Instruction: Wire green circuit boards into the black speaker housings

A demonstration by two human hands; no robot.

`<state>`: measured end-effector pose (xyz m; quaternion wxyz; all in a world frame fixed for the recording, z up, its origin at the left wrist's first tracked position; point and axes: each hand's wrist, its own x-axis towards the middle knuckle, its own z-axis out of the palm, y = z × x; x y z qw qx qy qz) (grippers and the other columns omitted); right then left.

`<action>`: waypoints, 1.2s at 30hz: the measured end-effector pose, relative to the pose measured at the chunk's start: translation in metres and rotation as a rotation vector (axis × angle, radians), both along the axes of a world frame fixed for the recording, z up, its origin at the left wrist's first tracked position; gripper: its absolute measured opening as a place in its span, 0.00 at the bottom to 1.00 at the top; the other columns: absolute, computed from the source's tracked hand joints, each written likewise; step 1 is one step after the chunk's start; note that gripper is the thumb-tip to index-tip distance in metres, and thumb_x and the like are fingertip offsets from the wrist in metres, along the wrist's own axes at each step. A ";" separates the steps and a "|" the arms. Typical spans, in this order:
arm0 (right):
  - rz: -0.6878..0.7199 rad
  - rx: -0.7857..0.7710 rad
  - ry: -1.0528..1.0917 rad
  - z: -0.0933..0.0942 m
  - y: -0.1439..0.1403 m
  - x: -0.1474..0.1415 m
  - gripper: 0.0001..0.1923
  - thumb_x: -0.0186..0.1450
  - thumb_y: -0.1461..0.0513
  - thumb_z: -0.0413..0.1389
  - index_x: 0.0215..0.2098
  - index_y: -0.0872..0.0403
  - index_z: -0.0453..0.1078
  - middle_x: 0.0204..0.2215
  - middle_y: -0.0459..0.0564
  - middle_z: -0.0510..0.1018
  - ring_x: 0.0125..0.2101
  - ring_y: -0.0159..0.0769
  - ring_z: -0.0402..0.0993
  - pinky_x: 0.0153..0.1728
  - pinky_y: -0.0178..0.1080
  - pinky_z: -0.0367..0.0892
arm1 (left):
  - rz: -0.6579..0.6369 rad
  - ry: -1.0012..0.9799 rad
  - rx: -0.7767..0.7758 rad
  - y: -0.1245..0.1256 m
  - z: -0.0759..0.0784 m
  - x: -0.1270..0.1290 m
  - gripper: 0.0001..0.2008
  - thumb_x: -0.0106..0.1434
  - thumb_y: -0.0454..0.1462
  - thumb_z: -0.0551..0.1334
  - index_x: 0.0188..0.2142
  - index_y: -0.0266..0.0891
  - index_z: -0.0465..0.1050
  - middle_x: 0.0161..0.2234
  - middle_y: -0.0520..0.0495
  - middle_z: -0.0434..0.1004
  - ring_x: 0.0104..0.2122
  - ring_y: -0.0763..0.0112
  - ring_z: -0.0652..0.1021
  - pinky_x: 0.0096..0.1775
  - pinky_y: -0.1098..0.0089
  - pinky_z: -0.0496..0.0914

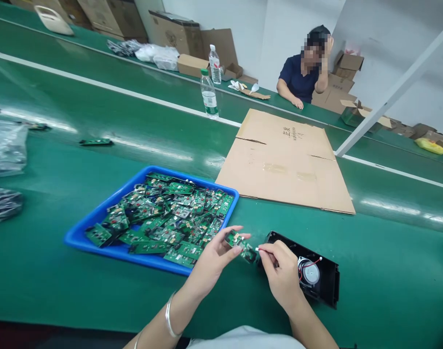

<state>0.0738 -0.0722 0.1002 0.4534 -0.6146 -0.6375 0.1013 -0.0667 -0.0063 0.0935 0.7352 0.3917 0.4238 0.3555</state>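
Note:
My left hand (214, 257) pinches a small green circuit board (240, 246) just right of the blue tray (75, 236), which is heaped with several similar boards. My right hand (281, 275) holds a small white connector (258, 249) at the board's right end. A red wire runs from under that hand to a round speaker (310, 272) set in a black plastic housing (330, 281) lying on the green belt. My right hand covers the housing's left part.
A flattened cardboard sheet (287, 162) lies behind the housing. Two water bottles (209, 94) stand farther back. A loose board (96, 142) and plastic bags (5, 148) lie at left. A seated person (304, 72) leans on the far side, with cardboard boxes (173, 30) behind.

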 end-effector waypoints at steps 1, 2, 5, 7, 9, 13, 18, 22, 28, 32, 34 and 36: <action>0.002 0.004 -0.004 0.000 0.000 -0.001 0.10 0.66 0.63 0.47 0.32 0.56 0.69 0.20 0.44 0.65 0.20 0.27 0.61 0.21 0.31 0.58 | 0.025 0.047 0.062 -0.002 -0.002 0.001 0.25 0.47 0.43 0.68 0.43 0.40 0.64 0.40 0.44 0.76 0.38 0.64 0.75 0.37 0.69 0.69; 0.004 0.014 -0.014 -0.001 0.001 -0.002 0.10 0.66 0.63 0.47 0.32 0.56 0.69 0.19 0.44 0.65 0.20 0.27 0.61 0.21 0.31 0.58 | 0.045 0.071 0.100 -0.004 -0.003 0.002 0.23 0.48 0.44 0.67 0.42 0.41 0.63 0.41 0.44 0.75 0.38 0.64 0.75 0.36 0.69 0.70; 0.000 0.080 -0.076 -0.006 0.004 -0.006 0.10 0.66 0.64 0.47 0.30 0.57 0.68 0.19 0.44 0.66 0.20 0.28 0.61 0.22 0.32 0.58 | 0.076 0.001 0.087 -0.011 -0.010 0.008 0.20 0.49 0.44 0.66 0.37 0.42 0.60 0.42 0.45 0.74 0.41 0.62 0.75 0.37 0.66 0.72; -0.011 0.129 -0.131 -0.010 0.006 -0.009 0.10 0.66 0.64 0.47 0.30 0.57 0.67 0.20 0.45 0.67 0.21 0.29 0.61 0.23 0.33 0.58 | 0.118 -0.059 0.046 -0.014 -0.014 0.011 0.20 0.48 0.42 0.67 0.34 0.42 0.59 0.36 0.50 0.74 0.40 0.64 0.75 0.39 0.65 0.73; -0.023 0.165 -0.184 -0.013 0.007 -0.010 0.09 0.66 0.65 0.47 0.30 0.57 0.67 0.21 0.46 0.69 0.22 0.30 0.62 0.24 0.34 0.58 | 0.188 -0.075 0.025 -0.016 -0.016 0.014 0.20 0.47 0.42 0.68 0.35 0.42 0.60 0.29 0.54 0.73 0.35 0.68 0.76 0.39 0.64 0.73; -0.029 0.202 -0.240 -0.018 0.009 -0.010 0.08 0.66 0.65 0.47 0.32 0.57 0.67 0.23 0.47 0.71 0.24 0.31 0.63 0.26 0.35 0.58 | 0.239 -0.110 -0.045 -0.018 -0.014 0.019 0.23 0.46 0.41 0.68 0.40 0.38 0.65 0.35 0.49 0.74 0.36 0.66 0.76 0.42 0.62 0.73; -0.039 0.209 -0.323 -0.022 0.014 -0.007 0.10 0.66 0.66 0.46 0.31 0.58 0.68 0.22 0.48 0.70 0.23 0.31 0.61 0.26 0.36 0.57 | 0.205 -0.332 -0.188 -0.020 -0.014 0.021 0.16 0.45 0.41 0.70 0.31 0.37 0.70 0.30 0.48 0.77 0.36 0.61 0.78 0.44 0.59 0.72; -0.037 0.231 -0.367 -0.023 0.017 -0.002 0.08 0.66 0.67 0.48 0.34 0.58 0.69 0.20 0.46 0.69 0.23 0.31 0.61 0.28 0.37 0.57 | 0.158 -0.459 -0.247 -0.019 -0.016 0.019 0.14 0.49 0.40 0.68 0.36 0.38 0.73 0.34 0.47 0.78 0.39 0.60 0.77 0.47 0.58 0.69; -0.054 0.188 -0.144 -0.015 0.017 -0.004 0.08 0.65 0.65 0.49 0.30 0.56 0.68 0.20 0.45 0.71 0.22 0.29 0.62 0.27 0.35 0.58 | 0.112 -0.580 -0.229 -0.019 -0.020 0.019 0.13 0.53 0.38 0.65 0.40 0.41 0.74 0.44 0.43 0.75 0.49 0.57 0.71 0.53 0.55 0.61; -0.076 0.126 -0.004 -0.009 0.016 -0.012 0.11 0.65 0.63 0.49 0.26 0.55 0.66 0.19 0.44 0.70 0.21 0.28 0.62 0.25 0.33 0.59 | 0.085 -0.560 -0.171 -0.023 -0.024 0.021 0.18 0.51 0.40 0.67 0.43 0.44 0.73 0.46 0.43 0.74 0.51 0.55 0.68 0.54 0.53 0.60; -0.080 0.124 0.020 -0.009 0.016 -0.014 0.12 0.65 0.62 0.48 0.25 0.55 0.66 0.19 0.44 0.70 0.21 0.28 0.63 0.25 0.33 0.59 | 0.050 -0.553 -0.159 -0.025 -0.026 0.022 0.20 0.49 0.41 0.68 0.43 0.43 0.73 0.46 0.42 0.74 0.52 0.53 0.67 0.54 0.53 0.59; -0.091 0.130 0.037 -0.010 0.017 -0.015 0.11 0.65 0.63 0.48 0.26 0.55 0.66 0.20 0.44 0.71 0.21 0.28 0.63 0.25 0.34 0.59 | 0.041 -0.548 -0.162 -0.026 -0.027 0.022 0.21 0.48 0.41 0.68 0.43 0.44 0.73 0.46 0.42 0.74 0.52 0.53 0.66 0.54 0.52 0.59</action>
